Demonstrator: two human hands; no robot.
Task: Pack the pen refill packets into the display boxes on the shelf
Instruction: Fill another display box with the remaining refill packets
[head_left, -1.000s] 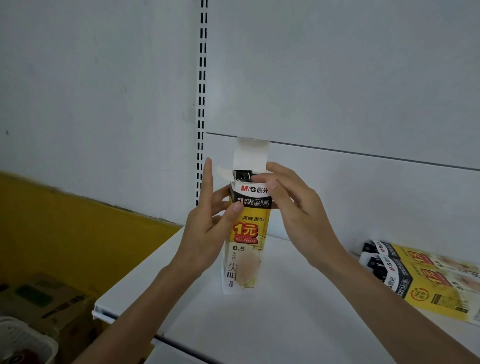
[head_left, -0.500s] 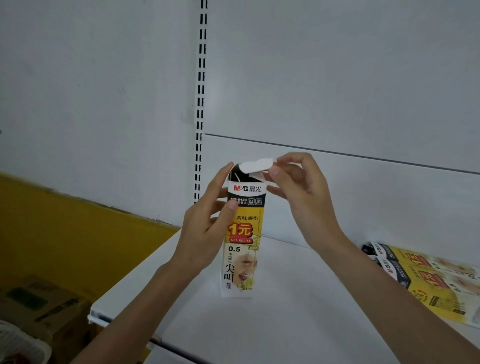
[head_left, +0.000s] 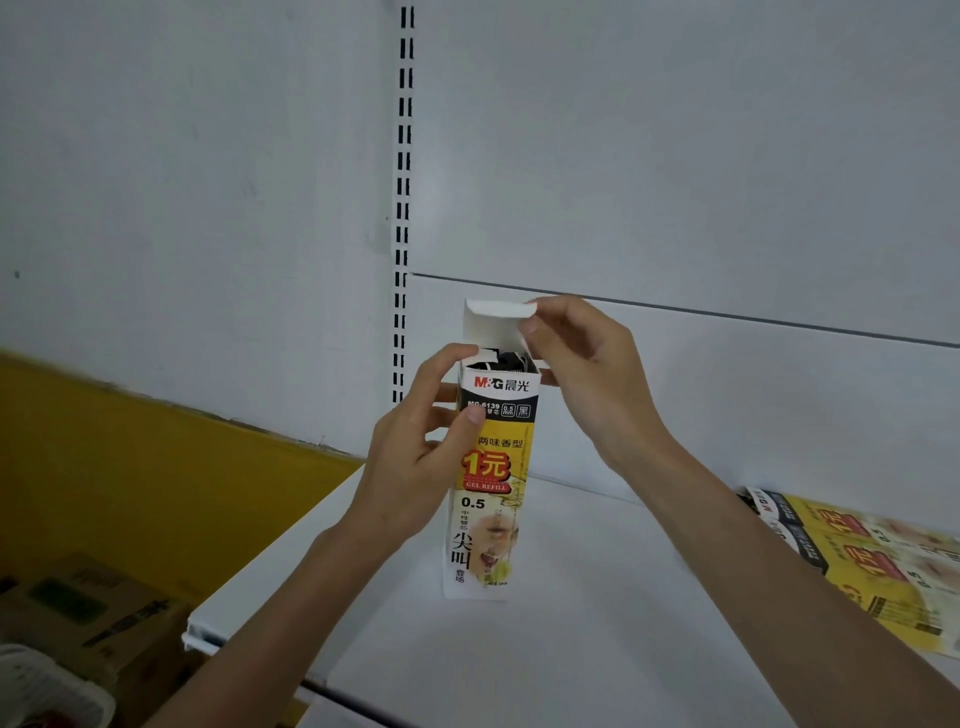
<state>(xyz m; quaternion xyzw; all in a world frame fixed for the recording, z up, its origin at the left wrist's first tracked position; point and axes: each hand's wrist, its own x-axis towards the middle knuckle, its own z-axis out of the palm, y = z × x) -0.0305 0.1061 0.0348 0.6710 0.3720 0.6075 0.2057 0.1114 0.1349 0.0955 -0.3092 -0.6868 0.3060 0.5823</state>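
A tall yellow, black and white refill display box (head_left: 488, 499) stands upright on the white shelf (head_left: 597, 639). My left hand (head_left: 415, 467) grips its upper left side, thumb on the front and a fingertip at the top edge. My right hand (head_left: 587, 374) pinches the white top flap (head_left: 493, 325), which stands raised above the open mouth. Dark refill ends show inside the opening.
More yellow and black refill boxes (head_left: 857, 561) lie flat on the shelf at the right. A slotted upright (head_left: 402, 208) runs up the back panel. Below left are a brown carton (head_left: 88, 613) and a white basket (head_left: 47, 691).
The top flap was folded down over the mouth half a second ago and is now lifted upright again by my right hand. My left hand kept its grip on the box.
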